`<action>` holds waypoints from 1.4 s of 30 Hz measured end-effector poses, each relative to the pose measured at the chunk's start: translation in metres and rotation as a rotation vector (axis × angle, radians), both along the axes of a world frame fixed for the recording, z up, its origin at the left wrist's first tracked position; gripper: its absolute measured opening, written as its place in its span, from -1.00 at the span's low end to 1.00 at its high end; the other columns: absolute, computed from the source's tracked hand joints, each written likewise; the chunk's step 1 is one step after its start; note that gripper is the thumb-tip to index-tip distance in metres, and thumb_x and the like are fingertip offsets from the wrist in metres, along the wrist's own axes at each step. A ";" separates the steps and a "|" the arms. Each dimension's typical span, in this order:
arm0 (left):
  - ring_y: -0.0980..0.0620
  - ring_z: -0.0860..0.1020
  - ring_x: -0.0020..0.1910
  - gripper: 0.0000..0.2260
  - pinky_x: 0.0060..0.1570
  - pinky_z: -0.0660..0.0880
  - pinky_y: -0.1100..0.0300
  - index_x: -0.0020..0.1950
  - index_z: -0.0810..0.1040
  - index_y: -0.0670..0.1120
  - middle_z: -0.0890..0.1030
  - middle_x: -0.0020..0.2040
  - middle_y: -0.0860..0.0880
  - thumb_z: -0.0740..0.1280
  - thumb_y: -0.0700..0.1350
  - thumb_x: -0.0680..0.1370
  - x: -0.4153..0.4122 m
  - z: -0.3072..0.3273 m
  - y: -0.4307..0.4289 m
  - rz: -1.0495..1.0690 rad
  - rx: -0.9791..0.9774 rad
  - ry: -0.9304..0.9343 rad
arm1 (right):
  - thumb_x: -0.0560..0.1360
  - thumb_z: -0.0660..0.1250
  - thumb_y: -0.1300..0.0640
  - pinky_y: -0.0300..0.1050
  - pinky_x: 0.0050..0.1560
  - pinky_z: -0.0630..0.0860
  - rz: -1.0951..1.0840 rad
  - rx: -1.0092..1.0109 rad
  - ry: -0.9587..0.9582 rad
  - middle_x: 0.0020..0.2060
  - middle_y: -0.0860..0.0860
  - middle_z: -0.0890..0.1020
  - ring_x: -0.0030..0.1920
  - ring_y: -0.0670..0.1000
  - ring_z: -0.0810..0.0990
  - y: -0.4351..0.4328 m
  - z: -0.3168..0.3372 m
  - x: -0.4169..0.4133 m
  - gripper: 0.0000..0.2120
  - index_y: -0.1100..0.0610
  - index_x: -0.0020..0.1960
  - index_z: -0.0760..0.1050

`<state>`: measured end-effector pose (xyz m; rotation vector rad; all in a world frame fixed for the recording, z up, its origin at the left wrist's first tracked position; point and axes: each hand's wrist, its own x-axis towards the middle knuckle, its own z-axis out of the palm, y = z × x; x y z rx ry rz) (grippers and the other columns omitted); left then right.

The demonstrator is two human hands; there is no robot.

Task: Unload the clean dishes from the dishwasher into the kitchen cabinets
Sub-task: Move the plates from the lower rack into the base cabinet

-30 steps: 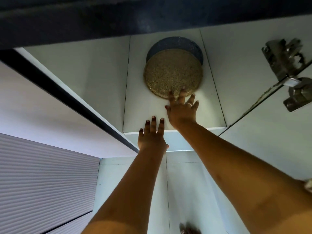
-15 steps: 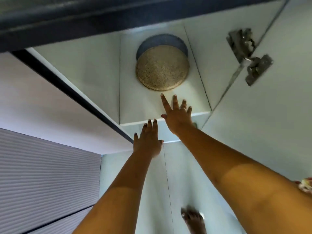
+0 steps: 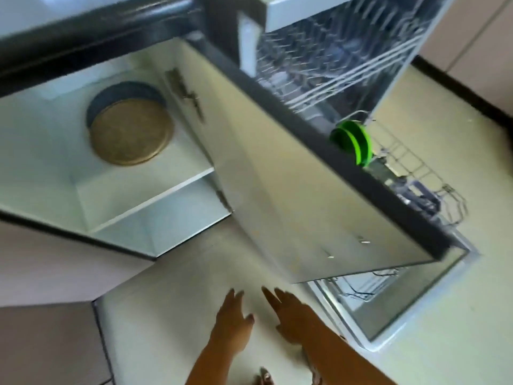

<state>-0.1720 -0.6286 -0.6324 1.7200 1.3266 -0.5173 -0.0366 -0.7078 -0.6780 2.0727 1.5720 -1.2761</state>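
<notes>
Pale floor lies under left hand and right hand, fingers straight and empty, beside open dishwasher.

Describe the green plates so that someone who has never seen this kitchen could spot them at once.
Find the open dishwasher on the right, then its pulled-out lower rack. Where the rack meets the dark edge of the cabinet door, round plates stand on edge. They alone are bright green amid grey wire.
</notes>
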 end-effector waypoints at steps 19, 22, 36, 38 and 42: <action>0.09 0.57 -0.13 -0.77 -0.23 0.42 0.39 -0.24 0.51 0.08 0.62 -0.10 0.02 0.22 -0.19 0.55 0.293 0.012 -0.088 0.055 -0.150 -0.128 | 0.58 0.14 0.22 0.09 0.37 0.33 -0.258 0.041 -0.134 0.39 0.08 0.37 0.41 0.13 0.33 -0.048 0.026 0.296 -0.59 0.08 0.42 0.30; 0.13 0.43 -0.38 -0.75 -0.50 0.29 0.42 -0.21 0.56 -0.05 0.57 -0.25 0.01 0.17 -0.22 0.58 0.336 0.014 -0.052 0.087 -0.050 -0.127 | 0.59 0.14 0.20 0.05 0.35 0.34 -0.229 0.066 -0.154 0.38 0.05 0.37 0.40 0.09 0.33 -0.036 0.032 0.346 -0.59 0.05 0.43 0.29; -0.20 0.51 0.21 -0.72 0.21 0.48 -0.06 0.27 0.51 -0.10 0.54 0.23 -0.20 0.18 -0.15 0.59 0.465 -0.056 0.125 0.303 0.071 -0.191 | 0.58 0.22 0.18 0.21 0.28 0.38 0.071 0.324 -0.442 0.45 0.03 0.29 0.44 0.15 0.26 0.116 0.009 0.452 -0.50 0.08 0.49 0.20; -0.21 0.53 0.18 -0.73 0.17 0.50 -0.06 0.25 0.51 -0.11 0.56 0.19 -0.23 0.20 -0.10 0.59 0.477 -0.069 0.141 0.258 0.070 -0.173 | 0.58 0.24 0.11 0.26 0.41 0.17 0.206 0.306 -0.528 0.52 -0.03 0.16 0.51 0.15 0.12 0.142 0.004 0.459 -0.44 0.01 0.53 0.14; -0.17 0.50 0.21 -0.68 0.17 0.51 -0.05 0.29 0.47 -0.07 0.54 0.24 -0.16 0.23 0.01 0.58 0.492 -0.085 0.159 0.220 0.049 -0.132 | 0.63 0.13 0.11 0.16 0.49 -0.04 0.178 0.209 -0.537 0.54 0.07 0.09 0.54 0.16 0.02 0.182 0.001 0.467 -0.49 -0.01 0.55 0.08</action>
